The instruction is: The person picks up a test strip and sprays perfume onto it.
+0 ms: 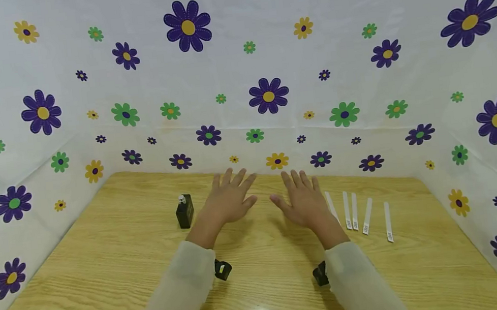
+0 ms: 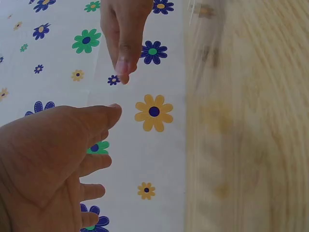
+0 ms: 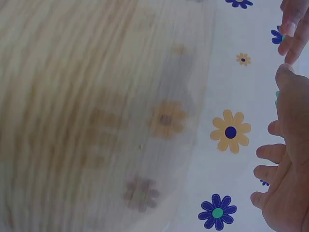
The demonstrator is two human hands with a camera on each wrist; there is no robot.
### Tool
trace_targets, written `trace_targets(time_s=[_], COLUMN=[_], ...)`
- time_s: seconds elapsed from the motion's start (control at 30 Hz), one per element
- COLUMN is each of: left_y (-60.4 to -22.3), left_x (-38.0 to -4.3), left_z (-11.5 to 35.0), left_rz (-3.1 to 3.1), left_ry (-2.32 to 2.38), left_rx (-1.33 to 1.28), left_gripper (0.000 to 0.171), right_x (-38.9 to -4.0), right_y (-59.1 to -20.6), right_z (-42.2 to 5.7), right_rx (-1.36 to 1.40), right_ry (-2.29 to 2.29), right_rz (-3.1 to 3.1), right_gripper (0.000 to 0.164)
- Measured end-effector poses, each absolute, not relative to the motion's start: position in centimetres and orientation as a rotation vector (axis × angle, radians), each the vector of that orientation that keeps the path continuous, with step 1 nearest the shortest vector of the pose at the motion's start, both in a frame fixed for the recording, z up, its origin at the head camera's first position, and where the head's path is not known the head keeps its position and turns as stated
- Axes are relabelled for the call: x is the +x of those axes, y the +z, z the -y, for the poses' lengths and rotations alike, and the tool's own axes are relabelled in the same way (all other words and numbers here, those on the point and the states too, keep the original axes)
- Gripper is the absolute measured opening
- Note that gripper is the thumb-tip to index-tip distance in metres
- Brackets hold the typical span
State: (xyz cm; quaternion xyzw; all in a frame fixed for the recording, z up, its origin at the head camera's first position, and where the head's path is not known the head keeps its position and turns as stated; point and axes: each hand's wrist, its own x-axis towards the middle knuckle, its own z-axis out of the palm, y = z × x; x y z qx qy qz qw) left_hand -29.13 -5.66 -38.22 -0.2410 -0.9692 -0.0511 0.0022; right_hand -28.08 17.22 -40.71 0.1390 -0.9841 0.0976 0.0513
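Both hands are stretched forward over the wooden table, fingers extended and nothing in them. My left hand (image 1: 227,198) is nearest to a dark perfume bottle (image 1: 185,212) with a silver spray top, standing upright to its left. To the right of my right hand (image 1: 305,200) lie several white paper strips (image 1: 354,211), each with small dark print at its near end; the leftmost is partly behind the hand. The left wrist view has the left palm (image 2: 43,164) with the other hand above it. In the right wrist view the right hand (image 3: 289,154) shows at the right edge.
A wood-grain table (image 1: 118,262) fills the lower part of the head view. White cloth with printed flowers (image 1: 229,70) encloses its back and both sides. Black wrist mounts (image 1: 222,269) stick out at the sleeves.
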Motion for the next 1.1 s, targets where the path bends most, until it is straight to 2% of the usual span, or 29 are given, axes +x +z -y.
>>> trace_targets(time_s=[0.43,1.1], left_y=[-36.1,-36.9], left_x=[-29.4,-30.6], left_z=[10.7,19.8], left_rz=[3.034,3.032], left_ry=[-0.212,-0.362], left_rx=[-0.745,-0.732], left_gripper=[0.071,0.073], right_x=[-28.1,-26.6], right_y=[-39.7,-39.8], right_z=[-21.5,-29.5], right_rx=[0.339,0.277], right_ry=[0.258,0.194], right_rz=[3.007,3.057], right_gripper=[0.083,0.082])
